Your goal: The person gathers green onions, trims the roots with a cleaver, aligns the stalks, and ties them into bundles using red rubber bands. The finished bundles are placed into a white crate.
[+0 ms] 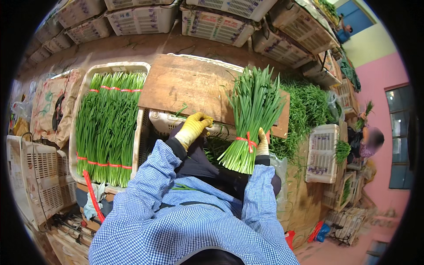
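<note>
My right hand (262,143), in a pale yellow coated glove, holds a bunch of green garlic chives (253,106) from its right side, by the red tie (247,142) near the pale stem ends. The leaves point away from me over a wooden board (188,82). My left hand (196,127), in a yellow coated glove, is raised at the board's near edge, fingers bent and fingertips together; nothing shows in it. Left of the board, a white plastic crate (73,132) holds rows of chive bunches (107,129) bound with red ties.
Loose chives (306,106) lie heaped at the right. Stacked plastic crates (142,20) line the far side, and another crate (321,154) stands at the right. A red strip (92,195) hangs below the filled crate. Another person (367,142) is at the far right, holding greens.
</note>
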Tool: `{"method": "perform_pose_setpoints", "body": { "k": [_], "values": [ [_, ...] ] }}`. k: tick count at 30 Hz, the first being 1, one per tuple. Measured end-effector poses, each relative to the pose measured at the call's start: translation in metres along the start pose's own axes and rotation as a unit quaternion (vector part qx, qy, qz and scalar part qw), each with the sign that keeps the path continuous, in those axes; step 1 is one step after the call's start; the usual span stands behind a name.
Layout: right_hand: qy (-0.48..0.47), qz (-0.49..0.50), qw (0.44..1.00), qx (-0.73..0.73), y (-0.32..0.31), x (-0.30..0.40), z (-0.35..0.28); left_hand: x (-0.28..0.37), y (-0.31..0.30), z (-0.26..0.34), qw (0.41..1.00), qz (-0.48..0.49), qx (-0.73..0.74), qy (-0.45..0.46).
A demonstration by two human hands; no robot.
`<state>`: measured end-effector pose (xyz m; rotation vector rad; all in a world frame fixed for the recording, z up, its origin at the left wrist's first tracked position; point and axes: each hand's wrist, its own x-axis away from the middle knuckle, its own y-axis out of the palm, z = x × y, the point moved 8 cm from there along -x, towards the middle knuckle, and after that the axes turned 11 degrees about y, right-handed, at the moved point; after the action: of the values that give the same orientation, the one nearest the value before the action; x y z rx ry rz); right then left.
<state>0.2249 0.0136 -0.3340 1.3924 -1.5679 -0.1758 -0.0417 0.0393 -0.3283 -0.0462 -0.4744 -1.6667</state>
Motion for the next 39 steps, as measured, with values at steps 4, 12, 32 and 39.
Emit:
{"method": "perform_pose_setpoints", "body": {
  "k": [4, 12, 32, 39],
  "values": [
    [-0.016, -0.004, 0.999, 0.029, 0.006, 0.01, -0.005, 0.005, 0.014, 0.001, 0.999, 0.008, 0.029, -0.01],
    [-0.031, 0.031, 0.997, 0.061, 0.005, 0.016, -0.005, 0.005, 0.041, 0.017, 0.999, -0.011, 0.002, 0.048],
    [-0.001, 0.022, 0.999, 0.046, -0.015, 0.006, 0.007, -0.04, 0.067, 0.024, 0.974, 0.089, 0.193, 0.08],
    [-0.011, 0.001, 0.995, 0.099, -0.011, 0.011, 0.007, -0.021, 0.037, 0.093, 0.852, 0.188, -0.235, 0.429]
  ]
}}
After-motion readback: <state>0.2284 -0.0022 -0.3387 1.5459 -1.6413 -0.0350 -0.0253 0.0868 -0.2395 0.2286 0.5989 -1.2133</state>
